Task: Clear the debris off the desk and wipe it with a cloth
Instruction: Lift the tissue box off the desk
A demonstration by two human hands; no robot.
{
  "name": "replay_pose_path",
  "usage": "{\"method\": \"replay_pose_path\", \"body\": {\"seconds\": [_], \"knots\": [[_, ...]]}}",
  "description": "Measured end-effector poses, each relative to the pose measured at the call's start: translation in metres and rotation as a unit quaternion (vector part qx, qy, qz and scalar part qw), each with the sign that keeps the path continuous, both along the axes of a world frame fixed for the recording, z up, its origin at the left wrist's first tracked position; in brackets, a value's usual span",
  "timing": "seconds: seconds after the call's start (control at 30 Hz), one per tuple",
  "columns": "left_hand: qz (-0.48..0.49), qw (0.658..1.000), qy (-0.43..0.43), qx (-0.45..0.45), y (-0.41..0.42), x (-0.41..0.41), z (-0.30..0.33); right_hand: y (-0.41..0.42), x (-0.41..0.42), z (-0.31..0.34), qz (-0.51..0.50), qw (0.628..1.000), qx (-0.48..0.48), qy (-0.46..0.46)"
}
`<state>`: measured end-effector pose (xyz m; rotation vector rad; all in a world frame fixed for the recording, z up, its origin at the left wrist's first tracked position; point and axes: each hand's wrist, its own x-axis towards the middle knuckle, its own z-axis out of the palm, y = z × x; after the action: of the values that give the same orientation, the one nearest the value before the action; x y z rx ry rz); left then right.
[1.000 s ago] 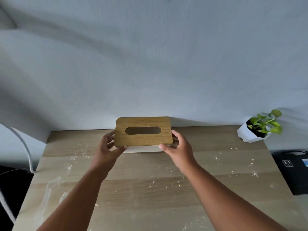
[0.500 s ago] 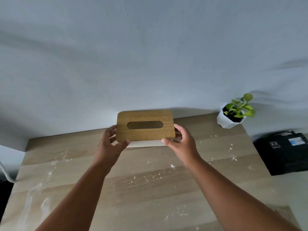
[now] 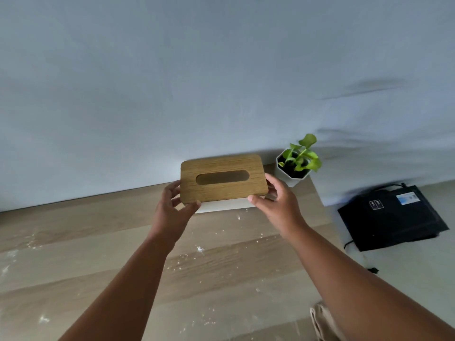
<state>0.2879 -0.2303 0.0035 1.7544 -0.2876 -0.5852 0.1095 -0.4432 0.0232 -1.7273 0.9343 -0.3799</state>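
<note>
A white tissue box with a wooden slotted lid (image 3: 222, 178) is at the back of the wooden desk (image 3: 73, 242), close to the wall. My left hand (image 3: 172, 210) grips its left end and my right hand (image 3: 278, 205) grips its right end, thumbs at the front edge. Whether the box rests on the desk or is lifted I cannot tell. White crumbs and powder (image 3: 199, 249) are scattered over the desk, thickest in the middle and at the left. No cloth is in view.
A small green plant in a white faceted pot (image 3: 293, 168) stands at the back right corner, just right of the box. Off the desk's right edge a black device with a cable (image 3: 391, 217) lies lower down. A beige strap (image 3: 320, 323) shows near the bottom.
Both hands have carried the tissue box to the right along the back of the desk, so it now sits close beside the plant pot. My view has swung right too.
</note>
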Motion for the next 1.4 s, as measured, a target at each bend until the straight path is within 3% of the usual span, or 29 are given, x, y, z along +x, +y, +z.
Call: {"method": "replay_pose_path", "body": {"seconds": [0.27, 0.8, 1.4], "knots": [[0.019, 1.0, -0.003, 0.011, -0.035, -0.023, -0.002, -0.031, -0.015, -0.003, -0.001, 1.0, -0.009, -0.013], [0.032, 0.999, 0.001, 0.021, -0.053, -0.04, 0.001, -0.048, -0.02, -0.004, 0.048, 0.998, -0.016, 0.049], [0.082, 0.995, -0.001, 0.053, -0.02, -0.071, 0.025, -0.045, -0.055, 0.002, 0.064, 0.998, 0.012, -0.021]]}}
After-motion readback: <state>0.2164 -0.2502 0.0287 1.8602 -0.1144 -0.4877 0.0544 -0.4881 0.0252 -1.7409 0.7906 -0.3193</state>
